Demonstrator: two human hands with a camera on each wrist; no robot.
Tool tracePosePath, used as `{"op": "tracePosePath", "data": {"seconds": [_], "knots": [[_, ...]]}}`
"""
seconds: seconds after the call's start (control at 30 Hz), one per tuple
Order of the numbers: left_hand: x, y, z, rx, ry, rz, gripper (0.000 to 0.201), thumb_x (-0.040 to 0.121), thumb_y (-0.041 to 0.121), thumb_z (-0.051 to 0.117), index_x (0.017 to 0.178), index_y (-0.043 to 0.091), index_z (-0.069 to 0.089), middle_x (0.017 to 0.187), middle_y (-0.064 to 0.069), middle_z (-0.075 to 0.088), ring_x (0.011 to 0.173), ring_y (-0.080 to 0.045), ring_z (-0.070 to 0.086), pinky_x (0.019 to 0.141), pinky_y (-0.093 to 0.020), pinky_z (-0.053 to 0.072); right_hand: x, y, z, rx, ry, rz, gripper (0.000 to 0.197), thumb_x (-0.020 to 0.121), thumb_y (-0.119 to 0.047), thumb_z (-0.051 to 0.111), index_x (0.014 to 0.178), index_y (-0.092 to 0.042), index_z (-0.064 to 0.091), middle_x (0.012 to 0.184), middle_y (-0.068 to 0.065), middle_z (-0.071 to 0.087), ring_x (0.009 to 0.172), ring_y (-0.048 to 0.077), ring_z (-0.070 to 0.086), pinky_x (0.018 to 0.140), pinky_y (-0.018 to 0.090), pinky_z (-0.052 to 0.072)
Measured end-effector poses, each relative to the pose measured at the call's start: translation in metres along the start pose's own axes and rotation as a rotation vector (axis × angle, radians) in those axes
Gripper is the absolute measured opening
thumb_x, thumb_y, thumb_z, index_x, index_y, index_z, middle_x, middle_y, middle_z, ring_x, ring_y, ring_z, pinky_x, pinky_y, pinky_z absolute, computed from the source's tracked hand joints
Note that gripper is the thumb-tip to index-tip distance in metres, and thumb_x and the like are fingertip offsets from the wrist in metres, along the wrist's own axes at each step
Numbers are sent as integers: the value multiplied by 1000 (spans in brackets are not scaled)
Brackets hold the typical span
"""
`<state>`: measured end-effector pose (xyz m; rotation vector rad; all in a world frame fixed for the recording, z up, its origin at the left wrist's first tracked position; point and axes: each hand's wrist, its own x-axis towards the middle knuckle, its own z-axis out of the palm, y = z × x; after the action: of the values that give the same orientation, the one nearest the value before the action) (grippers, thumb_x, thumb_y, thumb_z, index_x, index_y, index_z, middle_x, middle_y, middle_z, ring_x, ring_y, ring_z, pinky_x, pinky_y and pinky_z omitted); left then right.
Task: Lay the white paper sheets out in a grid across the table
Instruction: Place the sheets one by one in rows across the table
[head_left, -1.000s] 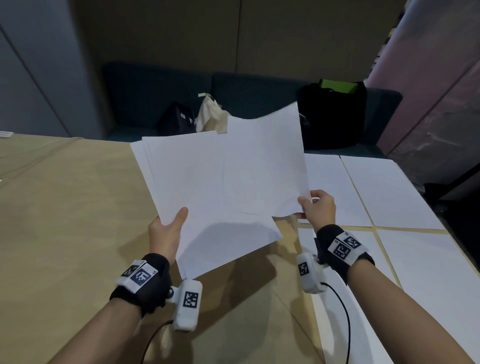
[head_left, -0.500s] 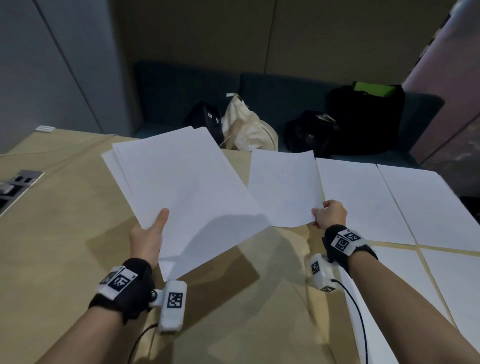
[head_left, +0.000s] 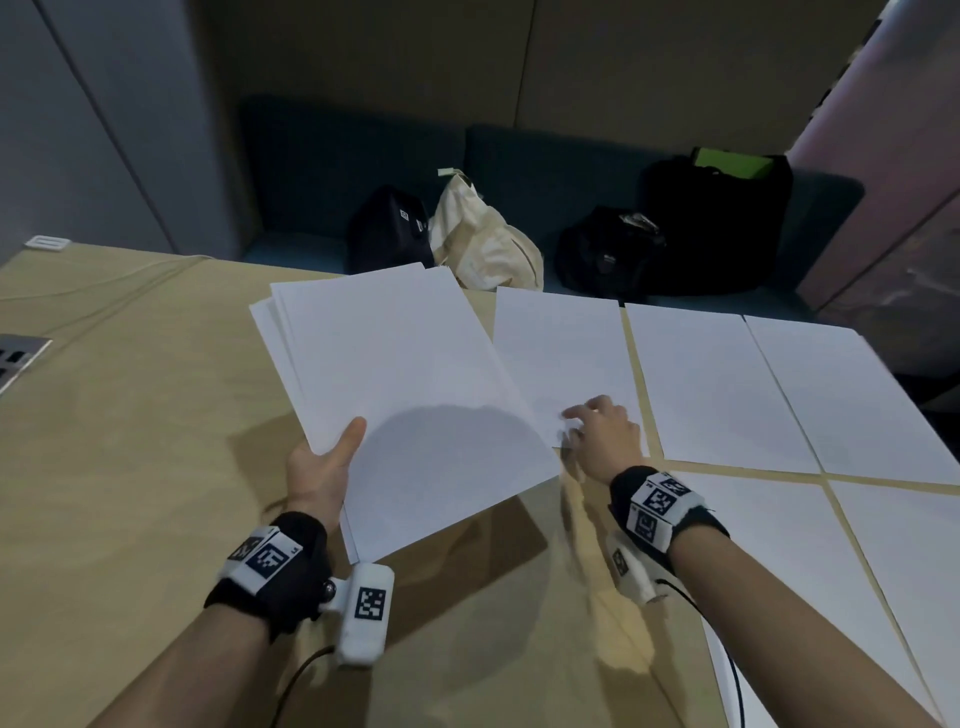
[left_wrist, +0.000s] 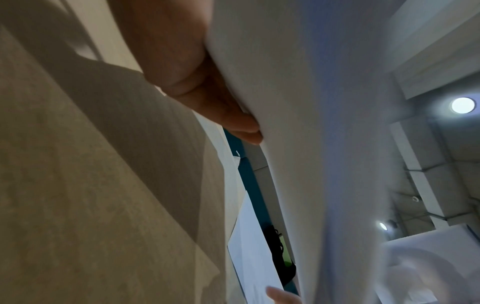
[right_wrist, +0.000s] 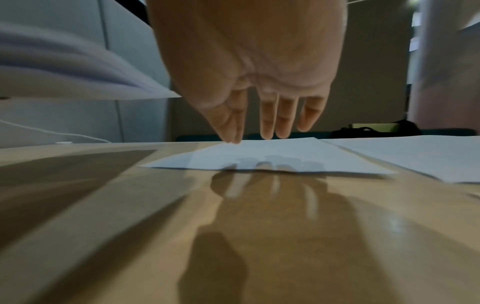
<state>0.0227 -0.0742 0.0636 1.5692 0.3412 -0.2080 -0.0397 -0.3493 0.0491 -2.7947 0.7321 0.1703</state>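
Observation:
My left hand (head_left: 324, 467) grips a stack of white paper sheets (head_left: 400, 389) above the tan table (head_left: 130, 441), thumb on top and fingers (left_wrist: 233, 121) underneath. A single white sheet (head_left: 561, 353) lies flat at the table's far edge, left of two laid sheets (head_left: 711, 384). My right hand (head_left: 597, 431) hovers over that sheet's near edge with fingers (right_wrist: 270, 119) straight, holding nothing. In the right wrist view the sheet (right_wrist: 272, 156) lies flat just below the fingertips. More sheets (head_left: 769, 561) lie in a nearer row at the right.
Past the table's far edge a dark blue sofa (head_left: 519, 156) holds black bags (head_left: 717, 223) and a cream cloth bag (head_left: 483, 239). A metal outlet panel (head_left: 15, 358) sits in the table at the far left. A white cable (head_left: 104, 280) runs there.
My right hand carried one sheet off the stack, set it flat left of the laid sheets and let go of it. The left hand kept holding the stack.

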Motion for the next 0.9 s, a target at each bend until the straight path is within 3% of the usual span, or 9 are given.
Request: {"op": "tracePosePath", "data": {"seconds": [0.17,0.43,0.67,0.9], "knots": [[0,1,3,41,-11,-2,38,88,23,62,114,-6,61,112,-16,66,97,-26,61,81,-29,42,-5,-10,11,-96,-195,-46,44,99,-25,33,142,-35,35,149,5,31,133,32,34,108,46,26],[0,0,6,42,-18,3,38,88,21,63,115,-5,61,116,-18,66,98,-26,61,84,-30,43,-9,0,12,-46,-171,-2,42,100,-32,29,141,-33,38,151,2,32,136,30,32,111,48,23],[-5,2,7,37,-33,24,36,89,19,62,115,-6,61,114,-18,65,96,-24,60,83,-29,42,-16,-5,12,-40,-181,-27,47,95,-26,41,140,-36,36,146,5,34,134,32,32,111,48,22],[-2,0,3,18,-20,25,37,89,19,62,117,-3,60,117,-15,65,101,-25,60,85,-29,42,-12,-4,14,-7,-171,-2,41,99,-34,30,139,-33,41,148,2,35,134,30,33,112,47,21]]}}
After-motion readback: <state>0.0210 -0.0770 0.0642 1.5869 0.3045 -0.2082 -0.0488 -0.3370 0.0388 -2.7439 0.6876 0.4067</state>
